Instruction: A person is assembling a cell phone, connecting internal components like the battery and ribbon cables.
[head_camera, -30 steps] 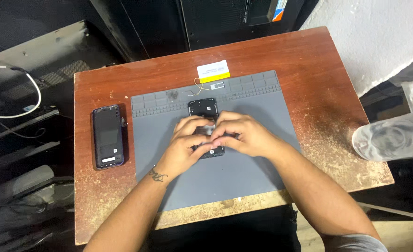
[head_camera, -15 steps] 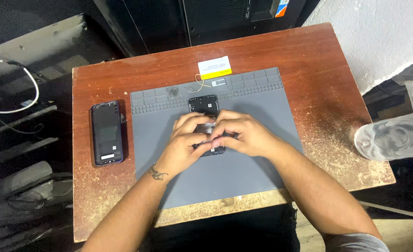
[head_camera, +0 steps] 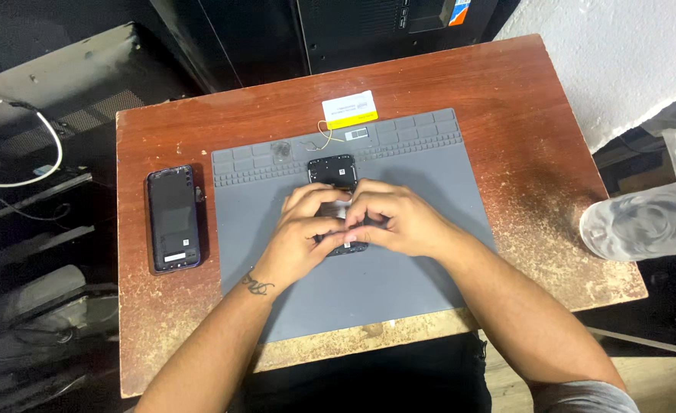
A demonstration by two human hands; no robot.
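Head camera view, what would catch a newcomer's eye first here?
Two hands, the left hand and the right hand, meet over a dark opened phone in the middle of a grey mat on a worn reddish wooden table. Left of the mat lies a second phone, alone. A white and yellow card sits at the mat's far edge.

Slightly tighter fingers [head_camera: 330, 200] over the opened phone [head_camera: 332, 172] (barely any shift)
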